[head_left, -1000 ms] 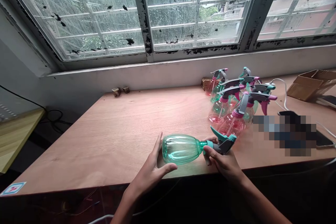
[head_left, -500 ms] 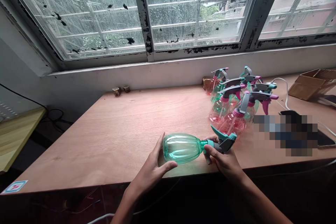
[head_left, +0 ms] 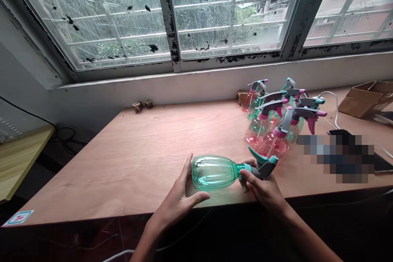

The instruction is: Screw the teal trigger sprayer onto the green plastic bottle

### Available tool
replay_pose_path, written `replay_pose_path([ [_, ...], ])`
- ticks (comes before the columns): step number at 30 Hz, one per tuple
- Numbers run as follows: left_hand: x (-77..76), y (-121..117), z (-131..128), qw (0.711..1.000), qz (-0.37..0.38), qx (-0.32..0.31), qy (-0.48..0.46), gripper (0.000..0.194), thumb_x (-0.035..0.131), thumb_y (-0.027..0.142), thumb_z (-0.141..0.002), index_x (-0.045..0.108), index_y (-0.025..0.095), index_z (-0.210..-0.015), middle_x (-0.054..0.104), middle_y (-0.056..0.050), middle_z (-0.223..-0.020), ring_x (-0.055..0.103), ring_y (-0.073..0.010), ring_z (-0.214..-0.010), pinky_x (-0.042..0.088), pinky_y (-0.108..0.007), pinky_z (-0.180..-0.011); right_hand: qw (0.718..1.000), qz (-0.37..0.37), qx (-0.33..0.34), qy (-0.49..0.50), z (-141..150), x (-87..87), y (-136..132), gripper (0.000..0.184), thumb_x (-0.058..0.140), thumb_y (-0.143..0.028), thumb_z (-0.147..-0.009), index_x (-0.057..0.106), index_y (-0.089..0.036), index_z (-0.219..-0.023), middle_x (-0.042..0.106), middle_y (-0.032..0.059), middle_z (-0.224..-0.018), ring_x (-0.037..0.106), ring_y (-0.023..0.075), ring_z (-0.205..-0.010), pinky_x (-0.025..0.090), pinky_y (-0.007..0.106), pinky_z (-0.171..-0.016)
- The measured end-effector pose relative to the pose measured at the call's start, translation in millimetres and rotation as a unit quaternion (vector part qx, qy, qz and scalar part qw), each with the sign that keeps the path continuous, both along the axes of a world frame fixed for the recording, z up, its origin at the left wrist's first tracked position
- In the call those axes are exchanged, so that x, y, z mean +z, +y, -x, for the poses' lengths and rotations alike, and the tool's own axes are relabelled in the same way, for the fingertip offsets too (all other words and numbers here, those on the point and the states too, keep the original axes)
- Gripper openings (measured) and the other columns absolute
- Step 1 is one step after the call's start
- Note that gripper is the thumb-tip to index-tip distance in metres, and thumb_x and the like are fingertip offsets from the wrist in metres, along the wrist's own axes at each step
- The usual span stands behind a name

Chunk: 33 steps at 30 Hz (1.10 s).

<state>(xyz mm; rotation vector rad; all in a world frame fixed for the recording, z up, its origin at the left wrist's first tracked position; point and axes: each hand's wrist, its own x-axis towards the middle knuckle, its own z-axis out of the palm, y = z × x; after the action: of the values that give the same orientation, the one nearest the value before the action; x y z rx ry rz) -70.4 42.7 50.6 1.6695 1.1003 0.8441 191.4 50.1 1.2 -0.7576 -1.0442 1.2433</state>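
Observation:
A clear green spray bottle (head_left: pixel 215 173) lies sideways in the air above the table's front edge, its base to the left and its teal and grey spray head (head_left: pixel 264 164) to the right. My right hand (head_left: pixel 264 188) grips it around the neck and head, with the thumb on the near side of the collar. At the base, my left hand (head_left: pixel 176 196) is spread, thumb and fingers apart to either side of the bottle's end. Whether a left fingertip touches the plastic is hard to tell.
Several pink and green spray bottles (head_left: pixel 273 143) stand grouped at the right of the wooden table (head_left: pixel 147 155). Beyond are a cardboard box (head_left: pixel 357 100), a white cable (head_left: pixel 335 110) and a blurred-out patch. Two small brown blocks (head_left: pixel 137 107) sit at the back left, below the window.
Hardly anything differs. The bottle and my hands keep their pose, with the whole view shifted very slightly; the left thumb and fingers look about as spread as before.

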Motion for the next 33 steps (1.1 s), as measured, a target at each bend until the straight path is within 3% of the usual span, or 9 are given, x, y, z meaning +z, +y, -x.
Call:
replay_pose_path([
  [6,-1.8,3.4,3.9,1.0,-0.01,-0.018,0.018,0.095,0.079,0.05,-0.083,0.029,0.027,-0.16,0.029,-0.01,-0.169,0.025,-0.0372,-0.155,0.022,-0.051,-0.127,1.0,0.0,0.003,-0.012,-0.8,0.8,-0.2,0.025,0.082,-0.035,-0.086,0.067,-0.02,-0.098,0.065,-0.0031,-0.062,0.058,0.0106,-0.048,0.044,0.022,-0.047],
  [13,0.9,0.5,1.8,1.0,-0.002,-0.027,0.014,0.105,0.082,0.039,-0.083,0.014,0.035,-0.163,0.025,-0.005,-0.171,0.025,-0.0314,-0.156,0.021,-0.049,-0.128,1.0,-0.001,-0.008,0.009,-0.1,0.2,0.9,0.023,0.081,-0.034,-0.087,0.065,-0.021,-0.097,0.066,-0.0035,-0.066,0.057,0.0099,-0.047,0.044,0.022,-0.046],
  [17,2.7,-0.7,1.2,0.998,0.023,-0.048,-0.016,0.108,0.08,0.04,-0.084,0.007,0.032,-0.164,0.025,-0.007,-0.171,0.024,-0.0316,-0.157,0.024,-0.048,-0.128,1.0,0.006,-0.007,0.004,0.0,0.0,0.8,0.025,0.081,-0.035,-0.087,0.064,-0.02,-0.096,0.065,-0.0029,-0.066,0.057,0.0111,-0.047,0.043,0.023,-0.046],
  [24,-2.8,1.6,1.2,0.998,0.05,-0.031,-0.037,0.105,0.076,0.047,-0.087,0.007,0.025,-0.164,0.02,-0.009,-0.172,0.025,-0.0322,-0.156,0.029,-0.044,-0.127,1.0,0.013,-0.003,0.003,0.5,2.0,0.3,0.027,0.083,-0.036,-0.085,0.065,-0.02,-0.097,0.065,-0.0037,-0.064,0.058,0.0106,-0.047,0.043,0.022,-0.046],
  [29,-5.4,4.1,2.1,0.999,0.013,-0.04,-0.017,0.097,0.076,0.045,-0.088,0.018,0.028,-0.163,0.032,-0.008,-0.168,0.028,-0.0296,-0.155,0.027,-0.043,-0.127,1.0,0.017,0.0,0.001,-0.2,0.7,0.7,0.027,0.082,-0.036,-0.086,0.065,-0.019,-0.098,0.064,-0.0039,-0.063,0.058,0.0107,-0.047,0.042,0.022,-0.046],
  [33,-5.9,5.0,3.4,0.999,-0.028,-0.015,0.027,0.092,0.077,0.046,-0.086,0.026,0.029,-0.161,0.033,-0.008,-0.168,0.026,-0.0328,-0.156,0.022,-0.048,-0.128,1.0,0.018,0.002,0.003,-0.5,0.3,0.4,0.027,0.082,-0.036,-0.086,0.064,-0.02,-0.099,0.064,-0.0036,-0.064,0.058,0.0111,-0.048,0.042,0.023,-0.046],
])
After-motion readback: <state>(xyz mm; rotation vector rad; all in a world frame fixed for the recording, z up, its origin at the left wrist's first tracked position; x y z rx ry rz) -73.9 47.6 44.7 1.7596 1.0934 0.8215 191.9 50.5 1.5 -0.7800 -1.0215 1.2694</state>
